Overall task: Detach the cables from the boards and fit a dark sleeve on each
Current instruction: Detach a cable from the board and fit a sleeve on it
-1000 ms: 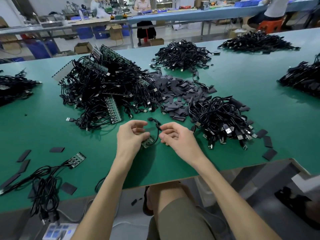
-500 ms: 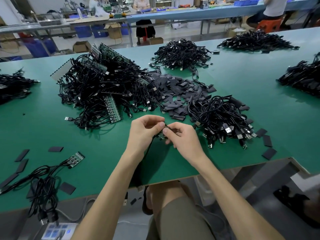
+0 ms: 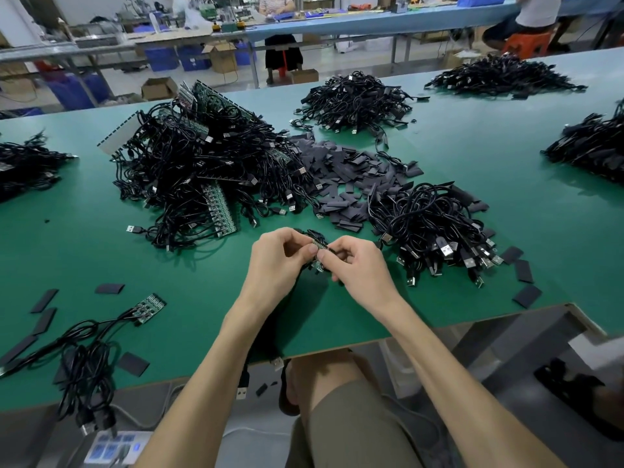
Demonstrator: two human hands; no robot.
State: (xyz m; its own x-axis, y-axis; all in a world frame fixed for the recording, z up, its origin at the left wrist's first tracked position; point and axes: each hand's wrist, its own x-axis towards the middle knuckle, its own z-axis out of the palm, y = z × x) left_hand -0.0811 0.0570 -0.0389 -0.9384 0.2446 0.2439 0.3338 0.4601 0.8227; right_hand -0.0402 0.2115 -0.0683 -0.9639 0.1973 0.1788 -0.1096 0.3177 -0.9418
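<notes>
Head view: the left hand (image 3: 280,261) and right hand (image 3: 358,268) both pinch a small board (image 3: 319,245) over the green desk (image 3: 101,251), centre. At 11 o'clock sits a tangle of cabled boards (image 3: 202,170); at 12, loose dark sleeves (image 3: 337,167); at 2, a cable bundle (image 3: 432,224). Workbenches (image 3: 371,23) stand behind.

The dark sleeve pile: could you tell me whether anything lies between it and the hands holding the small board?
Nothing visible does: only bare green table lies between the left hand, the right hand and the sleeve pile.
</notes>
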